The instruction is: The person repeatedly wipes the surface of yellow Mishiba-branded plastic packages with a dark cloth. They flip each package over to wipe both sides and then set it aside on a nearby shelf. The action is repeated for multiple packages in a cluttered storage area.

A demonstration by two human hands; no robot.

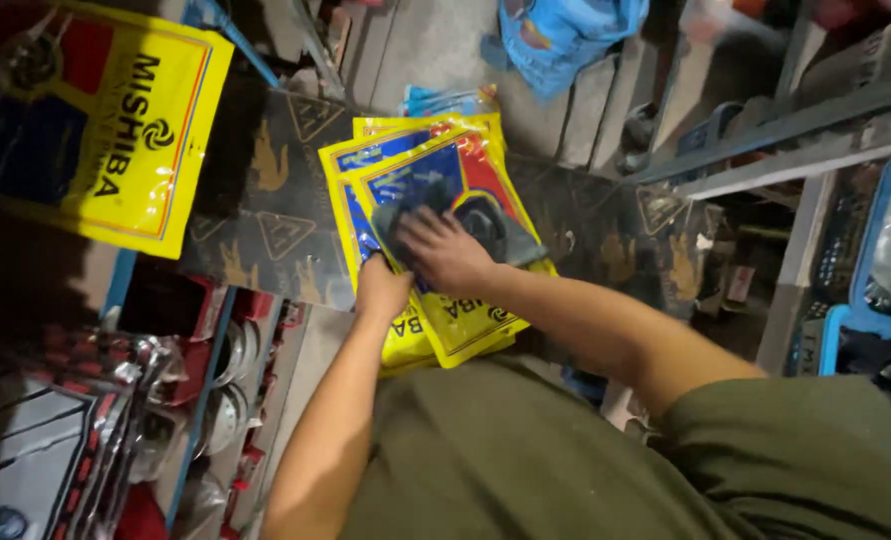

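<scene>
pressing my right hand [444, 250] flat, fingers spread, on the top packet [466, 240] keeps the stack [416, 330] from sliding, i judge. my left hand [381, 285] grips the stack's near left edge. i count three or four yellow packets at centre, one more [116, 120] far left.

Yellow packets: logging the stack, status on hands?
Right hand flat on top yellow packet. Left hand grips stack's near edge. Packets rest on dark board. Nothing blocking.

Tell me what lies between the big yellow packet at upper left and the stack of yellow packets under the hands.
In the head view, a dark printed cardboard sheet fills the stretch between the big yellow packet and the stack of yellow packets.
</scene>
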